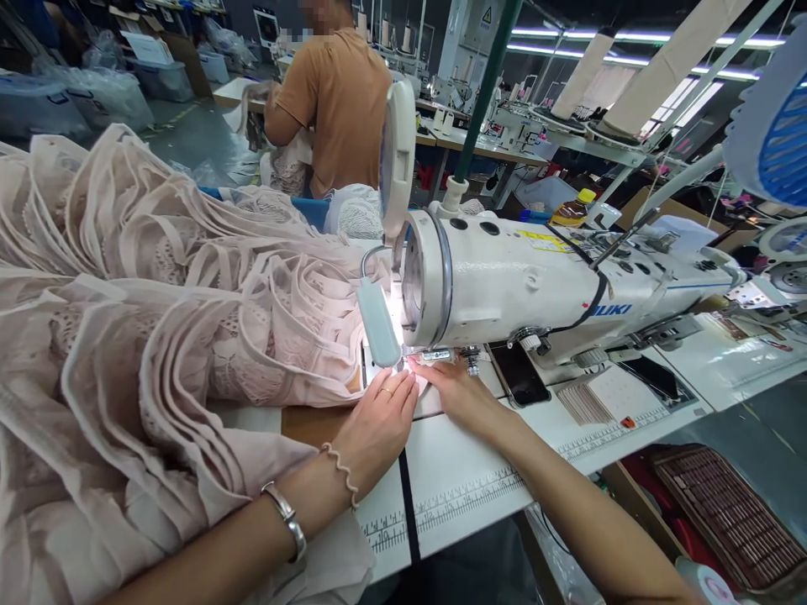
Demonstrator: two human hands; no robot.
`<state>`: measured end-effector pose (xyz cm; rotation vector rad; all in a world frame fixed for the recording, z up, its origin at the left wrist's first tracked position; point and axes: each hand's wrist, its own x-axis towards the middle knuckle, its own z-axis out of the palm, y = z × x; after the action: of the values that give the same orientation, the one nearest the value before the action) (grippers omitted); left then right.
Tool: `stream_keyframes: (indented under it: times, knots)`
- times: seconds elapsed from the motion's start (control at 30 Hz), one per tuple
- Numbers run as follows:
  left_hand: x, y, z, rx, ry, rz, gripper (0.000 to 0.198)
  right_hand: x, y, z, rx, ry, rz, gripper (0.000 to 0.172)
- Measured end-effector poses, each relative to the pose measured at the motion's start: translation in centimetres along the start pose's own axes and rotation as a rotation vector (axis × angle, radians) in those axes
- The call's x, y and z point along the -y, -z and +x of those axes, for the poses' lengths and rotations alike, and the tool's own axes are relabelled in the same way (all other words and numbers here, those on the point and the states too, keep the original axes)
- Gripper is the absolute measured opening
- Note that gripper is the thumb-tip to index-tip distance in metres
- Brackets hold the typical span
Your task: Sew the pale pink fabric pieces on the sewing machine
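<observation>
At the lit needle area of a white sewing machine (498, 277), my left hand (382, 412) lies with its fingers stretched out flat on a pale pink fabric piece (424, 388). From the other side, my right hand (457, 391) reaches in under the machine head, its fingers extended toward the needle and touching the same fabric. Its fingertips are partly hidden by the machine parts. A grey-green lamp (378, 323) hangs just above my left fingers. Left of the machine, a large pile of pale pink lace-trimmed garments (189, 294) spreads over the table and beside my left forearm.
A dark phone (520, 374) and a stack of pale cards (586, 402) lie right of my hands. Measuring tape (466, 497) runs along the table's front edge. A person in a brown shirt (353, 101) stands beyond the pile. A blue fan (772, 126) is upper right.
</observation>
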<state>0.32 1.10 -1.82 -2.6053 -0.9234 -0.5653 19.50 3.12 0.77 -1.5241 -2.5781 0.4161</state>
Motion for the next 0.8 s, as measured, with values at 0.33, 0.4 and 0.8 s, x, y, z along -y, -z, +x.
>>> stream_keyframes:
  times: [0.33,0.4,0.8]
  knots:
    - [0.33,-0.17,-0.01,0.002,0.009,-0.010,0.040,0.70,0.06,0.11,-0.005,-0.046,-0.077,0.058]
    - [0.37,-0.14,-0.02,-0.001,0.013,-0.007,0.040,0.80,0.11,0.19,-0.003,-0.045,-0.081,0.057]
    - [0.47,0.37,0.47,-0.060,0.045,0.054,0.040,0.56,-0.06,0.27,-0.021,-0.039,-0.114,0.058]
